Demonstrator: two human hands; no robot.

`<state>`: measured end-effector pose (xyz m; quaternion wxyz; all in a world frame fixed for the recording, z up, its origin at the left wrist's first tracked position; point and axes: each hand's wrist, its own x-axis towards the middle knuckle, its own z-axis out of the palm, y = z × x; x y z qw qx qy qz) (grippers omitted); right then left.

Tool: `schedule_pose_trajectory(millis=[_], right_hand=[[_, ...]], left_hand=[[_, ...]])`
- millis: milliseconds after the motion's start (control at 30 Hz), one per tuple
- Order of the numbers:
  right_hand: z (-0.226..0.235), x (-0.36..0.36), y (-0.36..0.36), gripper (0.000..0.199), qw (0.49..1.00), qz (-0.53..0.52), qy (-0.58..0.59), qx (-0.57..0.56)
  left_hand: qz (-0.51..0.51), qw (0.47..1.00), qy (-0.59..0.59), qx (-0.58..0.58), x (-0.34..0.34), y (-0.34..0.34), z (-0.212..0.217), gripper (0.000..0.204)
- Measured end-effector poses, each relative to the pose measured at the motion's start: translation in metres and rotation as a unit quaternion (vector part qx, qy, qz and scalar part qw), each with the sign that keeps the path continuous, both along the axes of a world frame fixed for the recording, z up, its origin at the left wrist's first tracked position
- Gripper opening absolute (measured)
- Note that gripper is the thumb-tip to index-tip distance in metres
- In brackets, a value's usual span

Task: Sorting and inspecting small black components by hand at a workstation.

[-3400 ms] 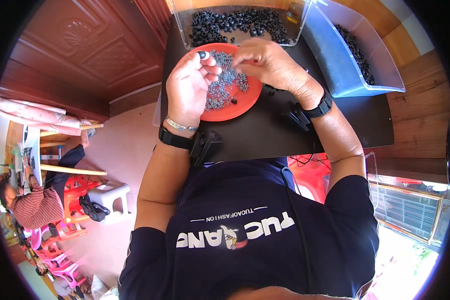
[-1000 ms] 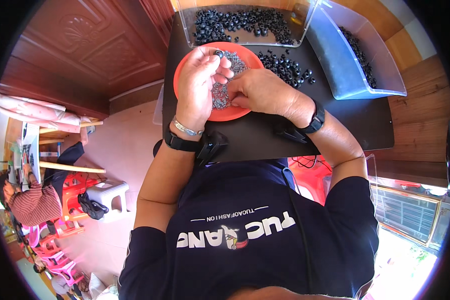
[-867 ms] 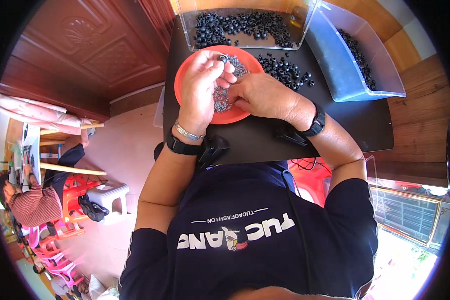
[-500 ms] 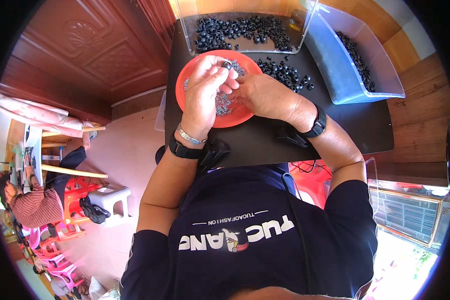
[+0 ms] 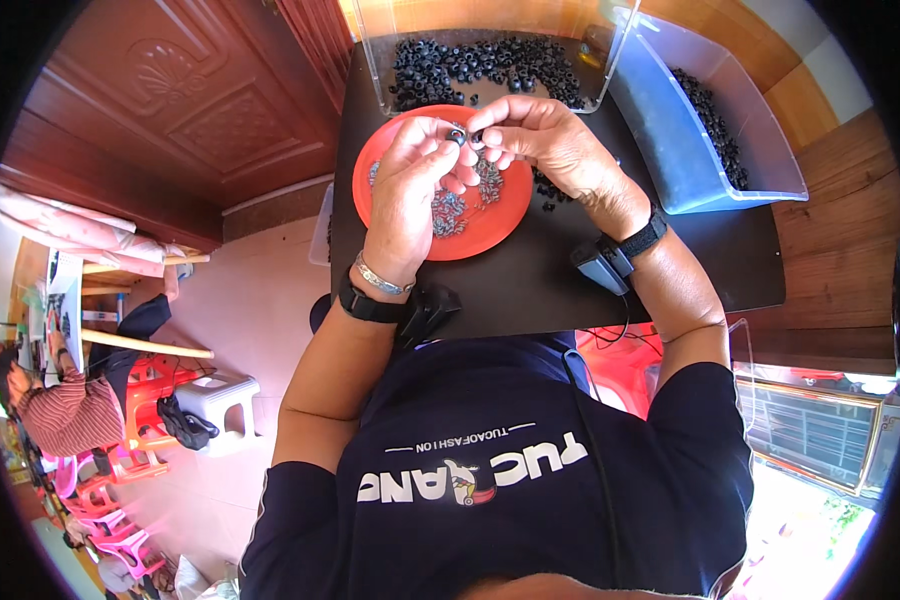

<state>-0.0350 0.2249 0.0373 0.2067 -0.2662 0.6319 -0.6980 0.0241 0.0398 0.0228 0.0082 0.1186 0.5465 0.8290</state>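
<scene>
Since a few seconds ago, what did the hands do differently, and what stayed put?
Both hands came together: the left hand and the right hand now meet fingertip to fingertip over the red plate's far edge, pinching a small dark ring between them. Earlier the hands worked lower over the pile of small metal parts. The plate, clear bin and blue bin kept their places.

Seen from above, a left hand and right hand pinch a small black ring between fingertips over a red plate of tiny metal parts on a black table.
</scene>
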Motion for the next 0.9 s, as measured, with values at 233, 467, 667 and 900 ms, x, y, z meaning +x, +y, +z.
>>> schedule_pose_trajectory(millis=[233,467,667,900], right_hand=[[-0.002,-0.002,0.002,0.021,0.994,-0.014,-0.063,-0.085],[-0.003,-0.003,0.004,0.023,0.995,0.008,-0.031,-0.096],[0.000,0.001,0.002,0.020,0.996,0.006,0.049,-0.080],[0.009,0.008,0.000,0.019,0.995,0.001,0.082,-0.053]], left_hand=[[-0.011,1.000,-0.001,-0.010,0.001,0.002,0.001,0.017],[-0.015,1.000,0.000,-0.023,0.002,0.002,0.002,0.017],[-0.024,0.999,0.005,-0.030,0.003,0.001,0.000,0.019],[-0.002,0.998,0.007,-0.067,0.004,0.003,0.000,0.018]])
